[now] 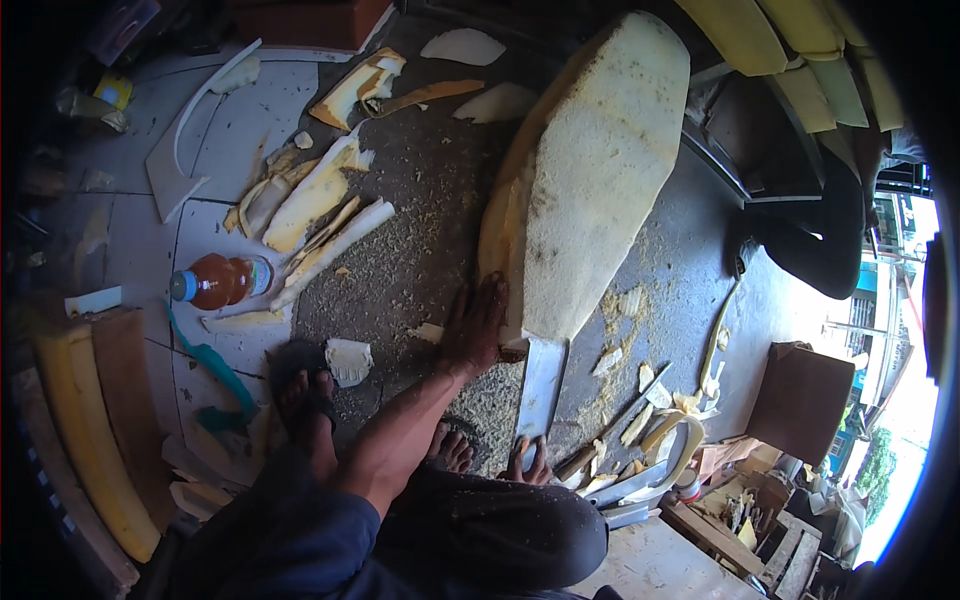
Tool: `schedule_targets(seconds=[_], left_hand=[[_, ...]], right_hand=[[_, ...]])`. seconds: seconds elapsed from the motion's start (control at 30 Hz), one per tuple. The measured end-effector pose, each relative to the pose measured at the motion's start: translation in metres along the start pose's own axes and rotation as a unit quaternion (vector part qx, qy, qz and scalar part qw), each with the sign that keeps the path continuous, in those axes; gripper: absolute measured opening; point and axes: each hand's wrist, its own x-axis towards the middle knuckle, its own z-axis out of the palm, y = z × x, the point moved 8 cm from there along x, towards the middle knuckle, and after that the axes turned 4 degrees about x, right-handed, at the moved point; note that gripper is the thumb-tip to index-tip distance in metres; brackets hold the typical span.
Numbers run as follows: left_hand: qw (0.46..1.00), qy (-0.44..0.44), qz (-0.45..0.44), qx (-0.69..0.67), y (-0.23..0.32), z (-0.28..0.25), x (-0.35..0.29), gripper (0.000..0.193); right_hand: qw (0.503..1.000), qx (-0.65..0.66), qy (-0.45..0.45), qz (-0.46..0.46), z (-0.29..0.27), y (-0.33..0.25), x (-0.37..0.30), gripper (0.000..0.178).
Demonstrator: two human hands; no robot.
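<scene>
A long pale foam block (600,170), shaped like a seat, lies on the floor in front of me, its narrow end toward me. My left hand (475,322) rests flat on the left side of that near end, fingers extended and pressing on the foam. A wide, flat metal blade (541,390) reaches from the foam's near edge back toward my knee. Around its near end are the fingers of my right hand (530,460); my dark-clothed leg hides the rest of that hand. Whether the far end of the blade enters the foam or lies under it, I cannot tell.
Foam crumbs (395,240) and torn foam strips (320,195) litter the floor. A bottle of reddish-brown liquid (222,281) lies at left, near my sandalled foot (303,395). Foam offcuts (660,440) pile up at right, before a brown box (800,400). Another person's leg (815,235) is at far right.
</scene>
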Motion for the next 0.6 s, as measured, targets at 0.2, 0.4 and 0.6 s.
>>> schedule_targets(seconds=[0.2, 0.4, 0.6], left_hand=[[0.999, 0.033, -0.028, -0.031, -0.006, -0.018, -0.011, 0.070], [0.999, 0.021, -0.015, -0.029, 0.002, 0.005, 0.009, 0.072], [0.997, 0.044, -0.019, -0.053, -0.008, -0.009, -0.021, 0.069]], right_hand=[[0.997, 0.033, -0.063, 0.029, 0.005, -0.011, 0.175, 0.077], [0.996, 0.002, 0.075, -0.042, 0.004, 0.006, -0.034, 0.075], [0.998, 0.017, -0.064, 0.020, 0.004, -0.010, 0.163, 0.079]])
